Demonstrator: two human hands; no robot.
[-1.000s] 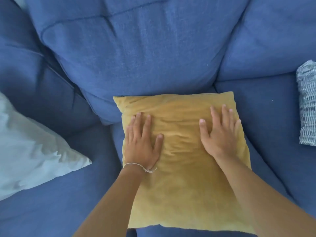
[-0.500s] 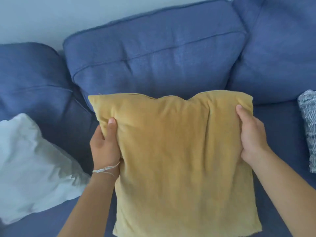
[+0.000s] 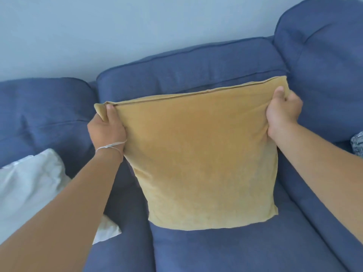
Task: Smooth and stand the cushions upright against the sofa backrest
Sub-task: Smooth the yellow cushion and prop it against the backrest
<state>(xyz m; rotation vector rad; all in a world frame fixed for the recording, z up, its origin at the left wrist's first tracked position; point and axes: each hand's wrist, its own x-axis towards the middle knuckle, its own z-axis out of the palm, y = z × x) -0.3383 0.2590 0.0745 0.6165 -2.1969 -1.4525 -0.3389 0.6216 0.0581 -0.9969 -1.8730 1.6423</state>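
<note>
Both of your hands are on the square mustard-yellow velvety cushion (image 3: pixel 202 158), each pinching a top corner: your left hand (image 3: pixel 107 130) is closed around the left corner with the thumb pressed on the front face, and your right hand (image 3: pixel 282 112) is fisted on the right corner. You have it hanging upright in front of the blue fabric sofa backrest (image 3: pixel 186 69), its zipped top edge tilted up towards the right, its bottom edge at the blue seat cushion (image 3: pixel 225 252). A white pillow (image 3: pixel 29 189) lies on the seat to your left, a blue-and-white patterned cushion (image 3: pixel 357 146) just at the right edge.
</note>
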